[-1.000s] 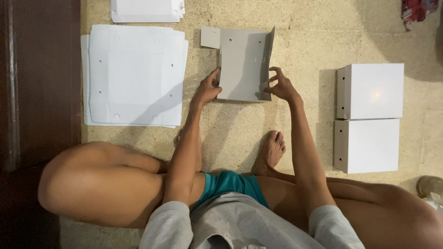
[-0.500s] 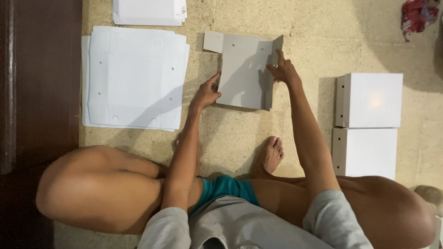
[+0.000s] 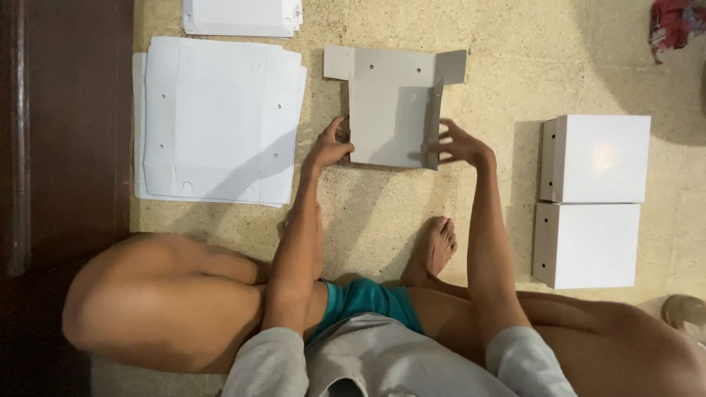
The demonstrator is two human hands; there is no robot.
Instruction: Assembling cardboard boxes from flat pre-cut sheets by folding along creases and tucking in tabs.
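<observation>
A grey die-cut cardboard box blank (image 3: 390, 103) lies on the speckled floor in front of me, its right flap folded up and small tabs sticking out at its top corners. My left hand (image 3: 329, 147) grips its lower left edge. My right hand (image 3: 460, 145) presses on the raised right flap near its lower end, fingers spread. I sit on the floor with my legs folded and one bare foot (image 3: 439, 246) under the blank.
A stack of flat white blanks (image 3: 217, 121) lies to the left, another white stack (image 3: 239, 16) at the top. Two finished white boxes (image 3: 594, 158) (image 3: 588, 245) stand at the right. A dark wooden surface (image 3: 66, 132) runs along the left. Red cloth (image 3: 676, 20) at top right.
My right hand has slid down the raised right flap from its top end to its lower end. The left hand has stayed at the blank's lower left edge.
</observation>
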